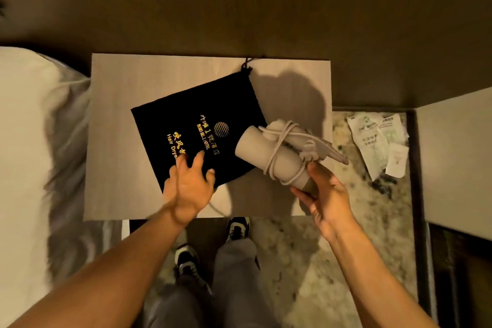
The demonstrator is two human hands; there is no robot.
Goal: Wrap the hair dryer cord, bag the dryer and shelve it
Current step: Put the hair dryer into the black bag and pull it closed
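Note:
A pale grey hair dryer with its cord wound around the body is held above the right side of a small light-wood table. My right hand grips the dryer's rear end from below. A black drawstring bag with gold lettering lies flat on the table, its drawstring trailing to the far edge. My left hand hovers with spread fingers over the bag's near corner, holding nothing.
A bed with a white pillow lies to the left. Crumpled paper slips rest on the patterned floor to the right, beside a pale furniture panel. My feet stand at the table's near edge.

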